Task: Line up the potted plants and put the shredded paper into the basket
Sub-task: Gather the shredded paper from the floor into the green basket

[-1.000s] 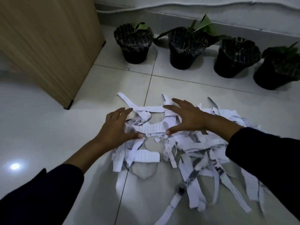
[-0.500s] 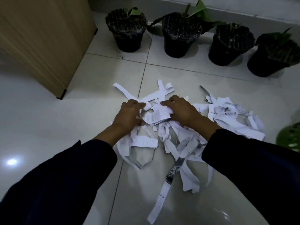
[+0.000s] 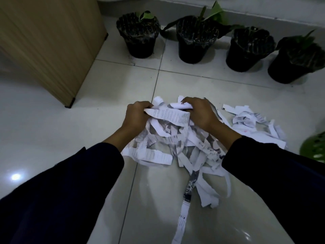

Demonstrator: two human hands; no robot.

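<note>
Wooden cabinet (image 3: 47, 43) at the floor's far left, four potted plants (image 3: 197, 39) lined along the far wall. Mid-floor, left hand (image 3: 136, 117) and right hand (image 3: 202, 115) both clench one bunch of shredded paper (image 3: 168, 134), strips trailing down. Green basket (image 3: 314, 148) peeks in at the right edge.
</note>
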